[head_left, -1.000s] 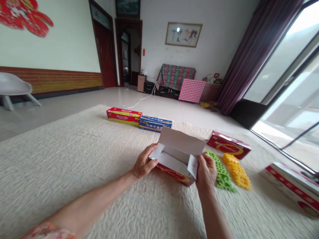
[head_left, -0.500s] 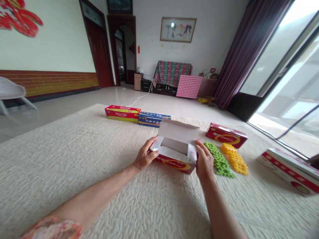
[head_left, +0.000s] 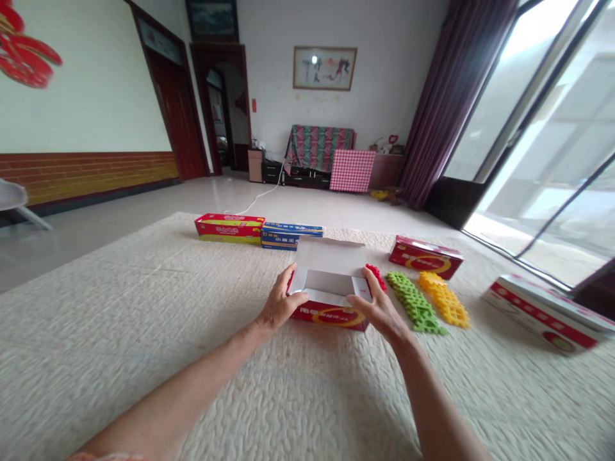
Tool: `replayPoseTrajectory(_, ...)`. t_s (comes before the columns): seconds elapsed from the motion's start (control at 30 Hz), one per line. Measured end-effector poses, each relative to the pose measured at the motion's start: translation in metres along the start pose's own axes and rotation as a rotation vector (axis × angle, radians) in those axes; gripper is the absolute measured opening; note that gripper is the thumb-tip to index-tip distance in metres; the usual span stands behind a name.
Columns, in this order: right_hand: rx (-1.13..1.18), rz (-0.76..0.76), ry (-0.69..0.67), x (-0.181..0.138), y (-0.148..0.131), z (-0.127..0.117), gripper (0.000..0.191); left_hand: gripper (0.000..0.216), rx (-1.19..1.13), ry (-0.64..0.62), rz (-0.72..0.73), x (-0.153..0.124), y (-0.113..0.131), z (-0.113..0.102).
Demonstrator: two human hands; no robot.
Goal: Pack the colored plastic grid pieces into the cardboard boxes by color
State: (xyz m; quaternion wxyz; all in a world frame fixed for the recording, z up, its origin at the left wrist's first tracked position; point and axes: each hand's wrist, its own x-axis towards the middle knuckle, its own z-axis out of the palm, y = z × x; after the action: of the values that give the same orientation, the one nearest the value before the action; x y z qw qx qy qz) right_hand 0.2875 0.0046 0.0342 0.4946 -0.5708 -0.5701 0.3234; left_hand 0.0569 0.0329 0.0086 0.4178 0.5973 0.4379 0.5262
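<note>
Across the cream quilted mat [head_left: 168, 333], the open red box [head_left: 331, 315] lies between your hands, lid flap [head_left: 330, 256] raised on the far side. Your left hand [head_left: 277, 306] is clamped on its left end, your right hand [head_left: 384, 312] on its right, each thumb at the near rim. Beyond your right grip lie green [head_left: 414, 304] and yellow lattice pieces [head_left: 444, 299].

A: Where is the left forearm [head_left: 204, 376] pointing?
B: Toward 2 o'clock; the right forearm [head_left: 427, 383] is pointing toward 11 o'clock.
A: Hand state?
B: The left hand [head_left: 279, 302] and right hand [head_left: 383, 307] are gripping, palms facing inward.
</note>
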Motion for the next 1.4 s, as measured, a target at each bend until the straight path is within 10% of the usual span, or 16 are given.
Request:
replayPoseTrajectory(0.5,-0.125,-0.163,0.204,0.007,0.015,0.002,0.056,0.055,0.099,0.245,0.087,0.022,-0.003,-0.025)
replayPoseTrajectory(0.93,-0.383,-0.282,0.636,0.016,0.029,-0.012,0.038,0.041,0.231,0.043,0.301,0.024,-0.017,-0.039)
replayPoseTrajectory(1.17,-0.769,-0.326,0.521,0.015,0.017,-0.018,0.03,0.034,0.634,0.05,0.744,0.027,0.0,-0.042)
replayPoseTrajectory(1.4,-0.494,-0.185,0.349,0.012,0.009,-0.011,0.036,0.019,0.524,0.028,0.563,0.021,0.008,-0.029)
